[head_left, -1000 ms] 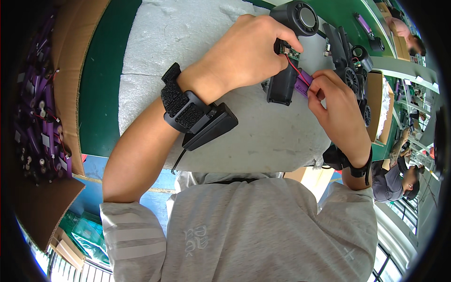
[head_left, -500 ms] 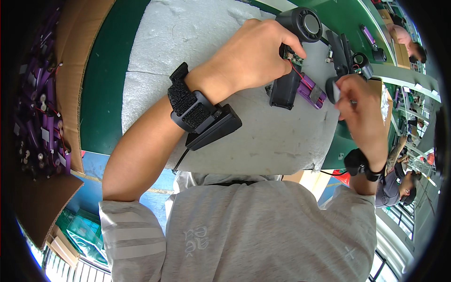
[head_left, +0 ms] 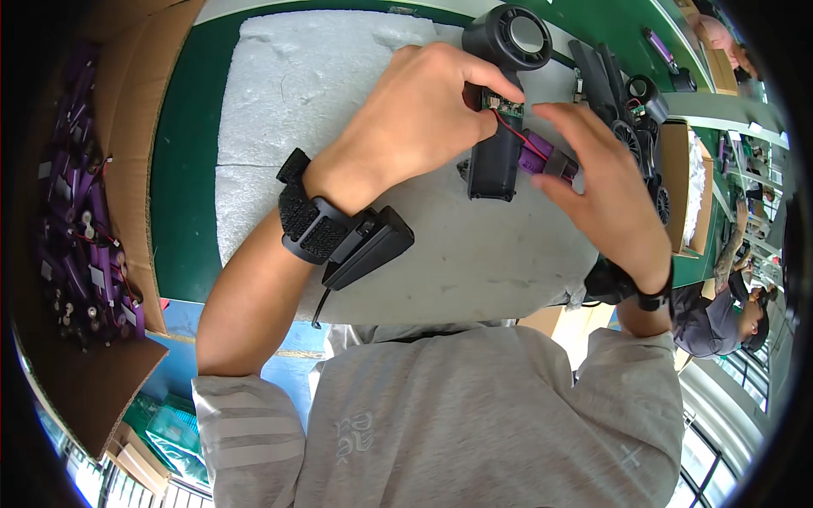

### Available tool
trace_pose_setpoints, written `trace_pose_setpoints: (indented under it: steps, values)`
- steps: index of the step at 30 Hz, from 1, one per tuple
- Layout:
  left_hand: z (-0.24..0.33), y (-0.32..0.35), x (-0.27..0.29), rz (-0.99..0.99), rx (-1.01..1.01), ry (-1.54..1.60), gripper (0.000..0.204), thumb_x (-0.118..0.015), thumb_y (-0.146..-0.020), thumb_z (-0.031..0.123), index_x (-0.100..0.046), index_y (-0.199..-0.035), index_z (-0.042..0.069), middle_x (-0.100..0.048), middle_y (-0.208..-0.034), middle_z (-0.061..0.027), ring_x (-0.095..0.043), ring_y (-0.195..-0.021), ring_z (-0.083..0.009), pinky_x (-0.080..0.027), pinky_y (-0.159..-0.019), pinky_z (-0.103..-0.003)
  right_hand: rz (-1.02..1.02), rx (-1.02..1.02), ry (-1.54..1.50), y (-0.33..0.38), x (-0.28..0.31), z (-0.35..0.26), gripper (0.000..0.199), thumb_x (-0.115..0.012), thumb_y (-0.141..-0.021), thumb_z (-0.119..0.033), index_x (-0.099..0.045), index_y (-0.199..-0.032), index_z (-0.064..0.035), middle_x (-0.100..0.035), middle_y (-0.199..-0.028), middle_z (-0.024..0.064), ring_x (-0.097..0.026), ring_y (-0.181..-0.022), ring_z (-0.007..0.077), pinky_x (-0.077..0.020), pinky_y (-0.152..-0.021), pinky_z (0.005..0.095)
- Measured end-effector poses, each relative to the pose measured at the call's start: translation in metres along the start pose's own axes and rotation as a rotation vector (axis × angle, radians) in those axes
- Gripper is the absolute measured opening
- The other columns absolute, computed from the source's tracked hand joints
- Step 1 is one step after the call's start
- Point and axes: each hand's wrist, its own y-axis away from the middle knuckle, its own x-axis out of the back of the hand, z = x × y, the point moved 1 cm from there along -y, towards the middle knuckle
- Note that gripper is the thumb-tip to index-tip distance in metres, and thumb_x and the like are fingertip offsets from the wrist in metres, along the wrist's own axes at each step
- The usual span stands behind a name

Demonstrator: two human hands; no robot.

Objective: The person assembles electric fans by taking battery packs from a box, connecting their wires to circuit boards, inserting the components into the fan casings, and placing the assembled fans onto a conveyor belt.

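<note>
My left hand [head_left: 432, 110] grips a black handheld fan [head_left: 495, 165] at its neck, thumb and forefinger closed beside the round head. The fan's handle lies opened, showing a small green circuit board [head_left: 506, 105]. From the board, red wires [head_left: 517, 134] run to a purple cylindrical battery [head_left: 542, 157] with a grey patch, lying beside the handle. My right hand [head_left: 605, 178] is spread around the battery's right end, forefinger near the circuit board and thumb by the battery's lower end. Whether the thumb touches the battery I cannot tell.
A pale foam pad [head_left: 296, 93] lies on the green table [head_left: 182, 195]. Several black fan parts [head_left: 605, 80] lie at the right, beside a cardboard box [head_left: 696, 190]. At the left, a large cardboard box [head_left: 135, 161] holds many purple batteries [head_left: 80, 245]. Other people are at the far right.
My right hand has come left to the battery and opened; the dark round piece it held is no longer in it. My left hand and the fan appear slightly further left.
</note>
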Motion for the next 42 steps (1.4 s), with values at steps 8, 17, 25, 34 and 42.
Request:
trace_pose_setpoints:
  steps: [8, 17, 25, 34, 42]
  values:
    - [-0.005, -0.001, -0.001, 0.006, -0.007, 0.012, 0.030, -0.065, -0.077, -0.004, -0.074, -0.104, 0.006, -0.070, -0.086, -0.0079, -0.065, -0.075, -0.0117, -0.053, -0.072, -0.025, -0.146, -0.143, -0.448, 0.006, -0.005, 0.010, 0.064, -0.070, -0.076, 0.004, -0.048, -0.135, -0.0040, -0.061, -0.112, 0.0129, -0.064, -0.088, 0.0166, -0.0534, -0.073, 0.0320]
    - [-0.004, -0.001, -0.003, 0.016, -0.149, -0.074, 0.031, -0.074, -0.073, -0.003, -0.073, -0.104, 0.006, -0.069, -0.086, -0.0075, -0.066, -0.074, -0.0114, -0.053, -0.067, -0.024, -0.382, -0.281, -1.535, 0.029, -0.017, 0.022, 0.076, -0.067, -0.075, 0.007, -0.035, -0.143, -0.0034, -0.057, -0.113, 0.0125, -0.066, -0.093, 0.0221, -0.0551, -0.077, 0.0336]
    - [0.003, -0.001, -0.003, 0.020, -0.296, -0.264, 0.035, -0.079, -0.067, -0.002, -0.075, -0.100, 0.008, -0.069, -0.089, -0.0090, -0.067, -0.068, -0.0155, -0.054, -0.061, -0.025, -0.326, -0.204, -1.326, 0.028, -0.018, 0.031, 0.091, -0.080, -0.054, -0.004, -0.038, -0.136, 0.0024, -0.051, -0.117, 0.0155, -0.061, -0.103, 0.0279, -0.0515, -0.084, 0.0382]
    - [0.007, 0.002, -0.006, 0.020, -0.238, -0.289, 0.034, -0.077, -0.067, -0.002, -0.076, -0.099, 0.008, -0.071, -0.093, -0.0130, -0.071, -0.073, -0.0183, -0.055, -0.063, -0.023, -0.101, 0.000, -0.943, 0.026, -0.031, 0.025, 0.078, -0.081, -0.051, -0.006, -0.050, -0.123, 0.0013, -0.051, -0.122, 0.0144, -0.050, -0.116, 0.0266, -0.0389, -0.100, 0.0400]
    - [0.007, 0.000, 0.001, -0.049, -0.332, -0.327, 0.034, -0.075, -0.071, -0.004, -0.074, -0.104, 0.007, -0.070, -0.087, -0.0129, -0.068, -0.068, -0.0201, -0.050, -0.056, -0.025, 0.060, 0.152, -0.522, 0.018, -0.041, 0.021, 0.072, -0.082, -0.053, -0.003, -0.056, -0.119, -0.0018, -0.053, -0.124, 0.0159, -0.053, -0.112, 0.0300, -0.0419, -0.097, 0.0393]
